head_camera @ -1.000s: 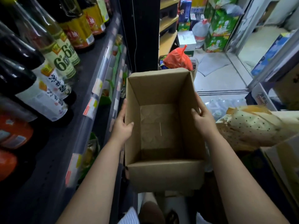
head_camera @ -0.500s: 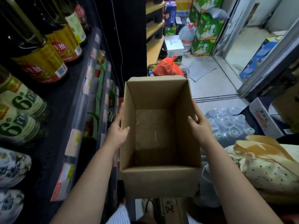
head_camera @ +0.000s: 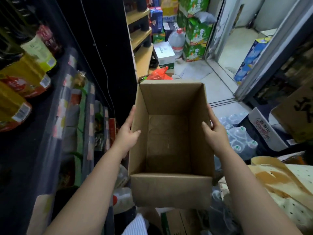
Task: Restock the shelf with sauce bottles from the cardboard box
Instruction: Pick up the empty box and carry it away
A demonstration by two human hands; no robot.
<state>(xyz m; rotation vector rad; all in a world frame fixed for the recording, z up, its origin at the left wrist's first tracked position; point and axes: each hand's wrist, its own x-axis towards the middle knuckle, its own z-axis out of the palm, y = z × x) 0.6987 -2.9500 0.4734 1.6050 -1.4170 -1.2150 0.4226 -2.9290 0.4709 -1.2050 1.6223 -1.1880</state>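
An open cardboard box (head_camera: 171, 189) hangs in front of me, held between both hands, and nothing lies inside it. My left hand (head_camera: 127, 134) grips its left wall, thumb hooked over the rim and fingers along the outside. On the right wall my right hand (head_camera: 214, 131) holds the same way, thumb inside. Sauce bottles (head_camera: 25, 78) with yellow and red labels stand on the dark shelf (head_camera: 50, 129) at the far left.
Price tags line the shelf edges (head_camera: 67, 106). Green drink cartons (head_camera: 194, 39) and a water jug (head_camera: 177, 39) are stacked by a doorway. A red plastic bag (head_camera: 159, 74) lies beyond the box. Shrink-wrapped water bottles (head_camera: 238, 138) and a dotted bag (head_camera: 284, 182) crowd the right.
The view has swung away from the shelf and to the right, so fewer bottles show. Both hands keep the same hold on the box, which has dropped a little lower.
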